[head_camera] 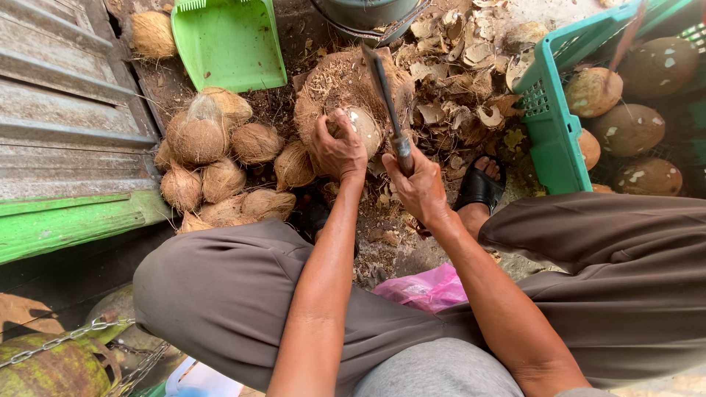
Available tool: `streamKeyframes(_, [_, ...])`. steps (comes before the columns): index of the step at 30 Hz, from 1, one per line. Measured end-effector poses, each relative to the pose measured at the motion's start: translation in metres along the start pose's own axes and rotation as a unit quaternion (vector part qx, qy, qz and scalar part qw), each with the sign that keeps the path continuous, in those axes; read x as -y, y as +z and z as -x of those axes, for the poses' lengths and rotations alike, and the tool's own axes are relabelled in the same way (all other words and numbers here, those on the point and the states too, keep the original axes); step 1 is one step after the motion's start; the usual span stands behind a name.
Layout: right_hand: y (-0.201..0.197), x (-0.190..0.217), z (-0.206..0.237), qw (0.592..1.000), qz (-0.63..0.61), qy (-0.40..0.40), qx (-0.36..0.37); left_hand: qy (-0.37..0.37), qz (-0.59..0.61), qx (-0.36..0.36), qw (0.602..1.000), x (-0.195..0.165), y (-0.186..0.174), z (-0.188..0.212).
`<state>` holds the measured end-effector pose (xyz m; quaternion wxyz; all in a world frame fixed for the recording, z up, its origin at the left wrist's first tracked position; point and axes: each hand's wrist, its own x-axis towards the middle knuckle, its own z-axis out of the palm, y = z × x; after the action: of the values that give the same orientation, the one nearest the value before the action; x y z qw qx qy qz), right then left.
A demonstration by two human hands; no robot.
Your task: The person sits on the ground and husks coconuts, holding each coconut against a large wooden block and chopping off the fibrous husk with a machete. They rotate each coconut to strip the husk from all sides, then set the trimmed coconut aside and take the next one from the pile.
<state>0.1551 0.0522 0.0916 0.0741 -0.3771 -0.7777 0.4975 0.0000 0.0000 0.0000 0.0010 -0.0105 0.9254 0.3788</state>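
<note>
1. The coconut (358,126) is round, its pale shell partly bared and brown fibre clinging in patches. It sits on a worn, fibre-covered chopping block (331,84) at the centre of the scene, gripped from the near left side.
2. The cleaver (385,95) has a long, dark blade tilted away towards the far side, just right of the coconut, its handle clasped at the near end.

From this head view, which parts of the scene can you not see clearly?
- Coconut in the left hand: its near side is hidden by the fingers.
- Cleaver handle: covered by the right hand.
- Grey bucket: cut off by the top edge.
- Green crate: its far part runs past the right edge.
- Left foot: hidden under the left forearm; only the sandalled right foot shows.
</note>
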Motion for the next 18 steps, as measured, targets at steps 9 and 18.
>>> streamKeyframes(9, [0.012,-0.034,-0.014,0.984,0.087,0.111,0.106,-0.017,0.025,0.06,0.998,0.012,0.002,-0.001])
streamKeyframes(18, [-0.016,-0.011,-0.007,0.986,-0.143,0.084,0.026,0.081,-0.057,-0.019,0.995,0.024,0.017,0.003])
